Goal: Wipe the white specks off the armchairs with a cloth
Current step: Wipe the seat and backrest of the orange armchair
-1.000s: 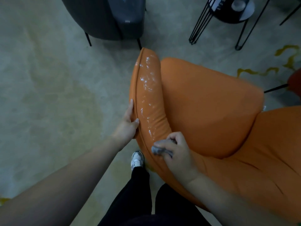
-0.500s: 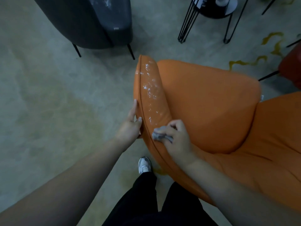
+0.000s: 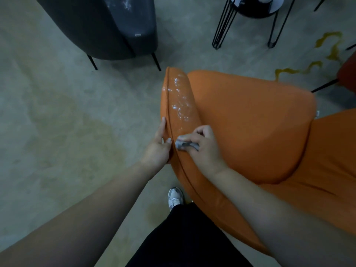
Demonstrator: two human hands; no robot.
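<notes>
An orange armchair point(image 3: 250, 122) fills the right half of the view. White specks point(image 3: 180, 101) cover the far part of its left armrest. My right hand point(image 3: 202, 145) grips a small grey cloth point(image 3: 185, 145) and presses it on the armrest just below the specks. My left hand point(image 3: 159, 149) rests against the armrest's outer side, fingers straight along the edge and thumb on the seam.
A dark grey armchair point(image 3: 107, 26) with white specks on its armrest stands at the top left. A black wire-legged side table point(image 3: 256, 8) is at the top right. A red chair's edge point(image 3: 348, 72) shows at the right. My legs and a white shoe point(image 3: 175, 197) are below.
My right hand has slid the cloth up along the armrest toward the specks. My left hand has kept its place on the outer side. The view has shifted downward slightly.
</notes>
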